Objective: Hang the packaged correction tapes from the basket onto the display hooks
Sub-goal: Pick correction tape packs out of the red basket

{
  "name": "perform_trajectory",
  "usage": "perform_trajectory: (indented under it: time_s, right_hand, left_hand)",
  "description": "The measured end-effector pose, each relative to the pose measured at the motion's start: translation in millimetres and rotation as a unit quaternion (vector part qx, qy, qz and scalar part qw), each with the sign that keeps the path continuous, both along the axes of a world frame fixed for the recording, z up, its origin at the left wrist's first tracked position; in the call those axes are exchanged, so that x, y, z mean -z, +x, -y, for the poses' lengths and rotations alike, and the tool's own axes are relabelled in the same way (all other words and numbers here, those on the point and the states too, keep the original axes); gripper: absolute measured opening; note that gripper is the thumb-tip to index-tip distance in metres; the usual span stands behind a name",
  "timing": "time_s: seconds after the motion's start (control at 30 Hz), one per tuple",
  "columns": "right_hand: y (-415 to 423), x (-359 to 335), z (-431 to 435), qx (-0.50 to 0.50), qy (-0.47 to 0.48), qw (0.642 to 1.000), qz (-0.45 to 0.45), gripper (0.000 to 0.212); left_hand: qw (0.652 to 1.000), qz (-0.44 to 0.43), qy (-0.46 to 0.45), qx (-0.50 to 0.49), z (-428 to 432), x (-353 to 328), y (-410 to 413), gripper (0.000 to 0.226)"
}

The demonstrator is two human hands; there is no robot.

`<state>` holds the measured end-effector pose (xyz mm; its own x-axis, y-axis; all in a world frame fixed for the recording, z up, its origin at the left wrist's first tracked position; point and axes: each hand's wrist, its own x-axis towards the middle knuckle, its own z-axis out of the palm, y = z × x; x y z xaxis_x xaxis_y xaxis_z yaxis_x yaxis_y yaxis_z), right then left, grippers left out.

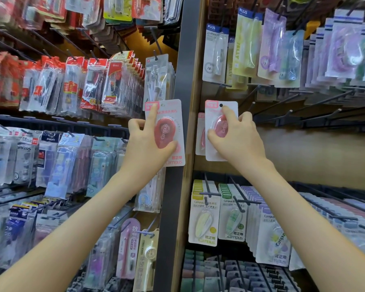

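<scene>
1. At the wooden bay right of the grey post, work with the right hand. It is curled round the pink-red correction tape pack, thumb low on the blister and index finger laid up toward the hang hole.
2. Look at that hole before pushing. Appears dark, as if filled by a hook tip, but cannot tell for sure whether threaded or only lined up.
3. Hold the card flat and square to the hook, with the top edge level.
4. Slide straight back along the hook until touching the hanging pack just behind and a little to the left.
5. Avoid tilting or twisting. Probably bends the thin card or tears the hole.
6. Loosen thumb and index finger only after feeling the card hang freely.
7. Hold the left hand quiet meanwhile. It is clamped on the second red pack in front of the post, index finger stretched up the card, thumb pressing near the lower edge, other fingers curled apart from the card.
8. Bring this second pack across afterwards to the same hook, if not yet full, or else to one of the bare hooks further right.
9. Expect to reach down for more packs later, since no basket in view.
</scene>
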<state>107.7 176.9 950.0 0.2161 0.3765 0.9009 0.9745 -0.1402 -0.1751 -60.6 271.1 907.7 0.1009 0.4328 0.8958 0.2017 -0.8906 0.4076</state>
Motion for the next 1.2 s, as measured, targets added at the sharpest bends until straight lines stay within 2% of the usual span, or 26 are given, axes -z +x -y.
perform_trajectory:
  time_s: [0.17, 0.57, 0.7, 0.8, 0.97, 1.03, 1.1, 1.17, 1.2]
  right_hand:
    - [-2.1, -5.3, 0.0, 0.009, 0.026, 1.0, 0.015, 0.065]
    - [-8.3, -12.0, -2.7, 0.046, -0.012, 0.998, 0.039, 0.063]
    - [1.2, -15.3, -21.3, 0.036, -0.056, 0.998, -0.021, 0.064]
    - [9.1, -15.1, -47.9, 0.053, -0.085, 0.994, -0.033, 0.071]
    - [21.2, -21.8, -81.7, 0.047, -0.139, 0.982, -0.117, 0.082]
    - [22.2, -22.3, -79.4, 0.044, -0.156, 0.979, -0.128, 0.077]
    - [16.3, -18.6, -62.2, 0.002, -0.106, 0.988, -0.112, 0.063]
    - [4.7, -11.1, -35.8, -0.112, -0.004, 0.988, -0.103, 0.05]
    - [-3.8, -6.3, -21.1, -0.19, 0.037, 0.975, -0.104, 0.046]
  left_hand:
    - [1.0, 0.001, -0.003, 0.009, -2.1, 1.1, 1.0, 0.09]
    - [1.0, 0.009, -0.013, -0.001, -7.4, 4.7, -7.5, 0.09]
    - [1.0, 0.01, -0.013, -0.005, -8.4, 4.5, -12.3, 0.089]
    - [1.0, 0.01, -0.012, -0.003, -8.1, 3.7, -13.8, 0.089]
    - [1.0, 0.009, 0.001, -0.005, -4.6, 4.9, -18.6, 0.09]
    - [1.0, 0.009, 0.012, -0.004, -2.5, 6.9, -21.4, 0.091]
    - [1.0, 0.01, 0.03, -0.002, 1.7, 8.7, -22.1, 0.092]
    - [0.998, 0.006, 0.063, -0.007, 7.9, 8.3, -18.6, 0.094]
    - [0.997, 0.006, 0.081, -0.008, 11.5, 6.7, -15.3, 0.095]
